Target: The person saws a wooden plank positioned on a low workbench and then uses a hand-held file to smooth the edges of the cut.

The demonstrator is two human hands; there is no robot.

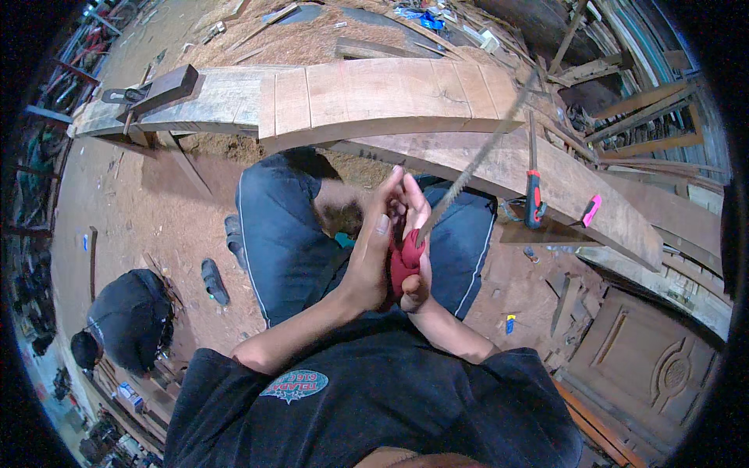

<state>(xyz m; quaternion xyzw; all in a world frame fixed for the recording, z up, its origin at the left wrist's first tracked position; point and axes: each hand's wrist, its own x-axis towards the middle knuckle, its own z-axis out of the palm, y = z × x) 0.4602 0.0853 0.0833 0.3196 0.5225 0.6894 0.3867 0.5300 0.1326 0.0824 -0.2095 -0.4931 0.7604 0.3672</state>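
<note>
In front of my torso, between my knees, a hand saw with a red handle point(399, 269) is held upright at a slant. Its long narrow blade point(468, 168) points up and to the right, passing in front of the right end of a curved board. My right hand point(421, 269) is closed on the handle, its thumb low on the near side. Facing it is my left hand point(376, 242), fingers stretched upward and palm toward the handle; whether that palm touches the handle cannot be made out. Beyond my knees lies the curved wooden board point(374, 93), with several lines across its top.
Left on the bench plank point(226, 97) sits a wooden hand plane point(168, 92). To the right, a red-and-black handled tool point(534, 204) and a pink cutter-like tool point(593, 209) rest on a slanting plank point(581, 179). A carved wooden panel point(624, 343) lies lower right; a sandal point(212, 281) is left.
</note>
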